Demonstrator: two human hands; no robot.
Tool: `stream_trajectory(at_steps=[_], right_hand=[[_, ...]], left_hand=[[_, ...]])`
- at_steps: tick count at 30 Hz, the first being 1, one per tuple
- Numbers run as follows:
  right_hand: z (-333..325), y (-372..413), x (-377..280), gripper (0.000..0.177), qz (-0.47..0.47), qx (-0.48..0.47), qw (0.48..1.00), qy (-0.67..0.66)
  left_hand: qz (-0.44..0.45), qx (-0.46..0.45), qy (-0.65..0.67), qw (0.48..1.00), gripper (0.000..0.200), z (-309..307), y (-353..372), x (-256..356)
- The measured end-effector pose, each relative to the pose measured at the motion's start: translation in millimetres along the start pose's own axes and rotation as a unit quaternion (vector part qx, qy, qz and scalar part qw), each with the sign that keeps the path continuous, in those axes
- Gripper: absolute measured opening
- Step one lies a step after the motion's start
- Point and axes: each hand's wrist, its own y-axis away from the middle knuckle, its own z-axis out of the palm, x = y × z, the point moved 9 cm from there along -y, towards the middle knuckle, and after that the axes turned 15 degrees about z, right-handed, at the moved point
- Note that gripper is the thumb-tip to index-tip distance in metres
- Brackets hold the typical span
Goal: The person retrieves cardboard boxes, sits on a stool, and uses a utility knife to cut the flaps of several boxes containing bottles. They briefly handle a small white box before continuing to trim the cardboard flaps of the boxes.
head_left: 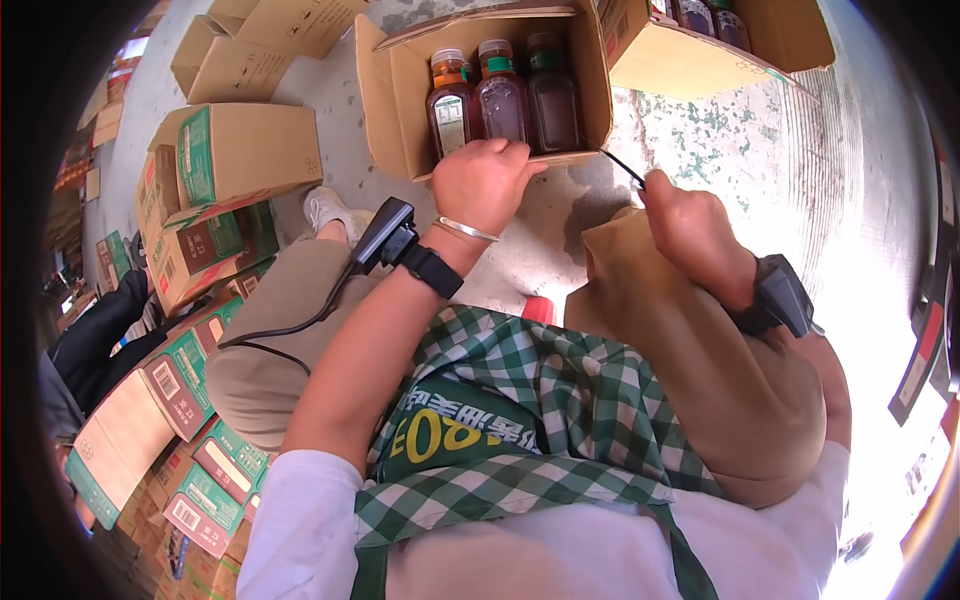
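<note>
An open cardboard box [392, 110] stands on the floor ahead of me. Several dark bottles [502, 100] are upright in it, with pale, orange and green about their necks; one shows a white label. My left hand [482, 182] is closed over the box's near wall, its fingertips hidden beyond the edge and close to the bottles. Off the box's near right corner, my right hand [692, 228] is closed around a thin black rod-like tool [626, 170]. The tool's far end reaches that corner.
Another open box [690, 65] with bottles stands at the upper right. On the left are printed cartons [250, 150] in brown and green, some stacked. A person's dark-clothed leg [105, 315] shows at the far left. Something red [538, 309] lies between my knees.
</note>
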Motion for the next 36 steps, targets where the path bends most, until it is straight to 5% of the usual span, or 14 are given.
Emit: stream_trajectory(at_steps=[20,26,30,34,36], right_hand=[[45,-3,28,0.018,0.024,-0.052,0.995,-0.080],[61,-6,40,0.018,0.041,-0.065,0.995,-0.068],[67,4,53,0.018,0.025,-0.038,0.997,-0.064],[22,5,50,0.018,0.028,0.019,0.991,-0.133],[10,1,74,0.019,0.165,0.031,0.948,-0.269]], left_hand=[[0.027,0.021,0.003,0.999,0.024,-8,-2,3],[0.035,-0.035,0.005,0.999,0.020,-8,-4,-1],[0.096,-0.156,0.010,0.983,0.018,-12,10,-17],[-0.034,-0.139,-0.003,0.990,0.021,-9,46,-44],[-0.117,0.027,0.013,0.993,0.029,-25,48,-40]])
